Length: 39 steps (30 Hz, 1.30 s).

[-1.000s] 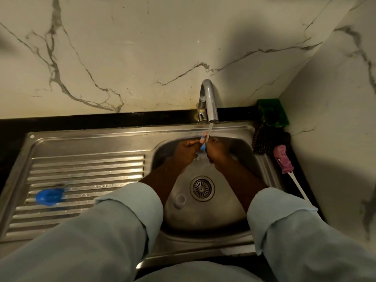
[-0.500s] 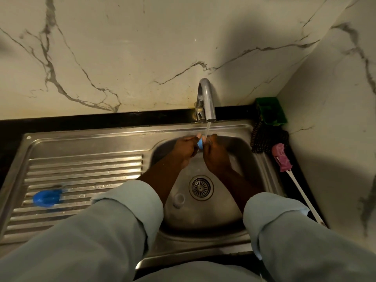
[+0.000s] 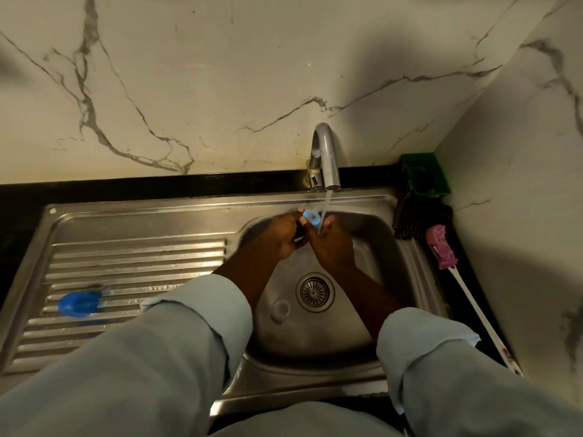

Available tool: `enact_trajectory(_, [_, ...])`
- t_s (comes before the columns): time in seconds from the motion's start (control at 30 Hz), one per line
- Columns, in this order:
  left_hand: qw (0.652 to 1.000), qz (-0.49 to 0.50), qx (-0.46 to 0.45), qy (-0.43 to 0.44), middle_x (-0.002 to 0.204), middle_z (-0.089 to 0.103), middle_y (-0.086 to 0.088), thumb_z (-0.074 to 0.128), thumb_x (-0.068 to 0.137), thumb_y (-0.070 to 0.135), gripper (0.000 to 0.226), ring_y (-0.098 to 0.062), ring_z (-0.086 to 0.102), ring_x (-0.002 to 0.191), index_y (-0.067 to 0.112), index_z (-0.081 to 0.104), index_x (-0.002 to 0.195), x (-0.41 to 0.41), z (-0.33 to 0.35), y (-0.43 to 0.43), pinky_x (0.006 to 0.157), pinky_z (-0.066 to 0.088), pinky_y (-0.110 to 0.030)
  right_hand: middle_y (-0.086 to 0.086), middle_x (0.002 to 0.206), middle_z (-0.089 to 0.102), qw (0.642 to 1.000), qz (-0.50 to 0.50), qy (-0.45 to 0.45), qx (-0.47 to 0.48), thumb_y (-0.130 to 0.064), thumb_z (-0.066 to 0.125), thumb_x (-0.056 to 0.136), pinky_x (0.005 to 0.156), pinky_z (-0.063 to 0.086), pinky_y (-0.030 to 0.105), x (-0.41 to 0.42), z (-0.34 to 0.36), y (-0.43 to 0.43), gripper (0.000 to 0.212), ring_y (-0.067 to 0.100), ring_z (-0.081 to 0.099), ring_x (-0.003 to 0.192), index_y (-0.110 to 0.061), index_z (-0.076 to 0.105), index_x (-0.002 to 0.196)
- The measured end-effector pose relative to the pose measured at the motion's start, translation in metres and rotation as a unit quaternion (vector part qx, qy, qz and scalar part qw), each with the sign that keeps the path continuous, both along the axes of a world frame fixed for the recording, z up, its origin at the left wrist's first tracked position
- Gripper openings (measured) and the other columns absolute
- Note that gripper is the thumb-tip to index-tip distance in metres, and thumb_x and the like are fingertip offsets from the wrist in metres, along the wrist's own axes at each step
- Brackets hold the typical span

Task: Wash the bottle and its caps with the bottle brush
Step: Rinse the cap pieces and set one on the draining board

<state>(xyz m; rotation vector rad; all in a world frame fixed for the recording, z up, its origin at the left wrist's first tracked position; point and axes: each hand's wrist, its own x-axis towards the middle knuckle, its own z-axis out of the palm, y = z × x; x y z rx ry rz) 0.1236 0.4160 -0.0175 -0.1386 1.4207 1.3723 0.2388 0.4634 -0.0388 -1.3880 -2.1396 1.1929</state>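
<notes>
- The left hand (image 3: 282, 236) and the right hand (image 3: 331, 247) meet over the back of the sink (image 3: 315, 357) bowl, just under the tap (image 3: 326, 152).
- Between them sits a small blue cap (image 3: 312, 217). Fingers of both hands are curled in and pinch it by its edges, the left from the left side and the right from below and the right.
- A thin stream of water (image 3: 326, 203) runs from the tap down past the right edge of the cap and onto the right hand.
- A small clear piece (image 3: 280, 310) lies on the bottom of the bowl, just left of the drain (image 3: 315, 291).
- A blue thing (image 3: 79, 304) lies on the ribbed draining board near the sink's left edge; whether it is a cap or part of the bottle I cannot tell.
- The bottle brush (image 3: 441, 247), pink head and white handle, lies along the sink's right edge, well apart from both hands.
- A green holder (image 3: 426, 175) stands at the back right corner, with a dark scrubber (image 3: 416, 219) just in front of it.
</notes>
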Motion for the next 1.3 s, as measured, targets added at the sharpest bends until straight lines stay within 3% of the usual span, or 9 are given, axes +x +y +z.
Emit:
enact_trajectory(0.1, [0.998,-0.04,-0.038,-0.025,0.111,0.073,-0.011,0.059,0.099,0.028,0.025,-0.022,0.068,0.102,0.011,0.069,0.113,0.004,0.0,-0.005,0.091,0.054,-0.034,-0.014,0.101,0.063,0.994,0.066,0.082,-0.035,-0.043,0.066,0.095,0.086,0.053,0.025,0.014,-0.004,0.002,0.032,-0.003,0.061,0.091,-0.029,0.053,0.12])
enact_trajectory(0.23, [0.993,-0.053,-0.042,-0.092,0.109,0.071,-0.015,0.054,0.101,0.028,0.034,-0.024,0.067,0.099,0.005,0.066,0.123,0.011,-0.01,-0.008,0.108,0.047,-0.036,0.0,0.133,0.062,0.972,0.203,0.103,-0.063,-0.03,0.059,0.101,0.107,0.048,0.034,0.028,-0.012,0.01,0.042,0.012,0.06,0.123,-0.029,0.046,0.141])
enact_trajectory(0.37, [0.994,-0.048,0.032,-0.098,0.113,0.071,-0.013,0.062,0.097,0.034,0.036,-0.026,0.066,0.107,0.012,0.069,0.124,0.017,-0.014,-0.011,0.104,0.048,-0.041,-0.016,0.122,0.062,0.968,0.167,0.134,-0.135,-0.027,0.043,0.109,0.099,0.05,0.02,0.027,-0.005,0.008,0.025,-0.004,0.061,0.116,-0.038,0.05,0.13])
enact_trajectory(0.43, [0.994,-0.064,0.05,-0.072,0.115,0.072,-0.011,0.065,0.095,0.038,0.039,-0.027,0.065,0.113,0.013,0.069,0.124,0.017,-0.017,-0.013,0.1,0.051,-0.042,-0.013,0.12,0.062,0.962,0.134,0.158,-0.178,-0.019,0.039,0.11,0.089,0.049,0.011,0.022,0.002,0.006,0.03,-0.002,0.062,0.112,-0.027,0.049,0.137])
enact_trajectory(0.67, [0.99,-0.108,0.078,0.043,0.118,0.073,-0.007,0.066,0.095,0.032,0.034,-0.025,0.065,0.115,0.016,0.067,0.125,0.011,-0.021,-0.022,0.088,0.051,-0.033,0.009,0.129,0.065,0.906,-0.02,0.16,-0.392,-0.057,0.037,0.103,0.092,0.05,0.043,0.014,0.011,0.013,0.053,0.026,0.061,0.118,-0.022,0.058,0.138])
enact_trajectory(0.87, [0.987,-0.101,0.048,0.118,0.122,0.069,-0.007,0.059,0.098,0.035,0.031,-0.028,0.059,0.122,0.021,0.067,0.125,0.013,-0.03,-0.026,0.087,0.048,-0.035,0.005,0.118,0.067,0.969,0.021,0.077,-0.233,-0.039,0.044,0.107,0.067,0.049,0.021,0.006,0.009,0.012,0.038,0.015,0.065,0.091,-0.016,0.057,0.133])
enact_trajectory(1.03, [0.994,-0.086,0.027,0.055,0.116,0.072,-0.009,0.057,0.097,0.049,0.042,-0.028,0.066,0.112,0.016,0.069,0.119,0.017,-0.023,-0.025,0.087,0.053,-0.038,0.002,0.121,0.069,0.984,0.131,0.093,-0.077,-0.03,0.059,0.101,0.096,0.054,0.031,0.018,-0.009,0.017,0.033,0.013,0.066,0.111,-0.015,0.062,0.131])
enact_trajectory(1.13, [0.99,-0.114,0.031,0.079,0.121,0.069,-0.011,0.061,0.095,0.049,0.041,-0.029,0.065,0.109,0.018,0.066,0.122,0.018,-0.022,-0.022,0.086,0.054,-0.037,0.003,0.116,0.071,0.978,0.181,0.099,-0.015,-0.029,0.057,0.099,0.097,0.055,0.035,0.024,-0.01,0.014,0.029,0.013,0.067,0.111,-0.016,0.067,0.123])
enact_trajectory(1.3, [0.997,-0.033,0.058,-0.026,0.13,0.065,-0.017,0.061,0.098,0.035,0.041,-0.031,0.06,0.119,0.01,0.061,0.131,0.02,-0.02,-0.019,0.092,0.053,-0.04,0.011,0.12,0.069,0.981,0.116,0.137,-0.07,-0.01,0.063,0.099,0.102,0.053,0.035,0.018,0.002,0.014,0.025,0.016,0.066,0.11,-0.008,0.063,0.124])
